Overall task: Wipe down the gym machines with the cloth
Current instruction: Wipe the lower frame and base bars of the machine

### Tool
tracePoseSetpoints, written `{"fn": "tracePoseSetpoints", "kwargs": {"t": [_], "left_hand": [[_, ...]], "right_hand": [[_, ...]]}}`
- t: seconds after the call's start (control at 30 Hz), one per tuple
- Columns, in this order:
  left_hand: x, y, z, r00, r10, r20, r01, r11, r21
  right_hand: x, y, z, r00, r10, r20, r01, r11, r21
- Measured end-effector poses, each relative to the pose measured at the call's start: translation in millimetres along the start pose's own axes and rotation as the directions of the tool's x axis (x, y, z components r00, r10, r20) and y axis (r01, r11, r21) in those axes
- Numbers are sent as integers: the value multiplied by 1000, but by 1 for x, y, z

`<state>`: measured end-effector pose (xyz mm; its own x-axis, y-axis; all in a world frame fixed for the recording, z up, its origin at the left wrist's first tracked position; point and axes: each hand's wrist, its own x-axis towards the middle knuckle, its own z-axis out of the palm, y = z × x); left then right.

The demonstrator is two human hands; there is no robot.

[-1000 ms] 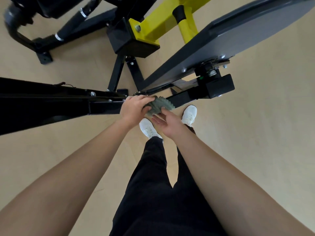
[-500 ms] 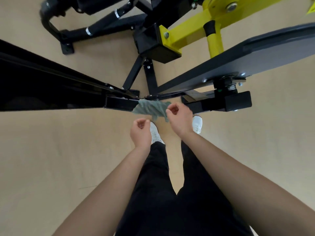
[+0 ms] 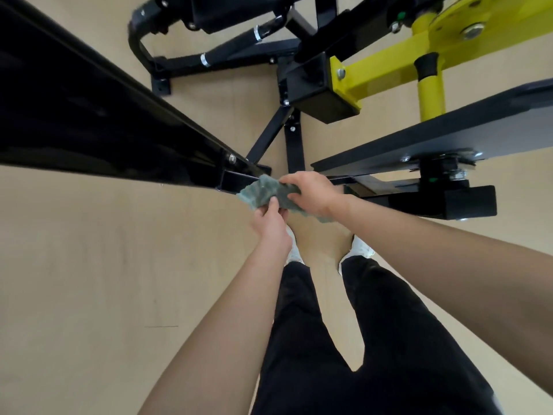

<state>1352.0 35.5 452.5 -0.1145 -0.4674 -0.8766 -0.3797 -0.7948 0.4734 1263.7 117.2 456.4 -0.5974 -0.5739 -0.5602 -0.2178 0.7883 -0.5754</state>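
Left hand [image 3: 270,226] now pinches the cloth [image 3: 261,193] beside right hand [image 3: 312,190].

One wide-angle camera is sitting on the person's head, facing steeply down and slightly forward. The left hand [image 3: 270,226] and right hand [image 3: 312,190], both holding the cloth [image 3: 263,193], are appearing near, mid-frame. The black machine frame [image 3: 104,139] is spanning the far half; the tan floor [image 3: 89,265] is lying well below.

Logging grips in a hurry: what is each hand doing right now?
Left hand: closed, pinching the lower edge of the crumpled grey-green cloth.
Right hand: closed, gripping the same cloth from above.
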Motion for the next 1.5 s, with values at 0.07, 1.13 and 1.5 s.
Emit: {"fn": "tracePoseSetpoints", "kwargs": {"t": [0.07, 1.13, 1.5], "left_hand": [[10, 13, -7, 998, 52, -43, -54, 998, -28], [7, -30, -5, 925, -195, 326, 135, 971, 196], [-25, -81, 18, 911, -252, 327, 79, 884, 461]], "right_hand": [[10, -10, 6, 1000, -15, -2, 15, 1000, 15], [-88, 79, 37, 953, -85, -291, -9, 951, -308], [-148, 110, 53, 862, 118, -493, -285, 917, -280]]}}
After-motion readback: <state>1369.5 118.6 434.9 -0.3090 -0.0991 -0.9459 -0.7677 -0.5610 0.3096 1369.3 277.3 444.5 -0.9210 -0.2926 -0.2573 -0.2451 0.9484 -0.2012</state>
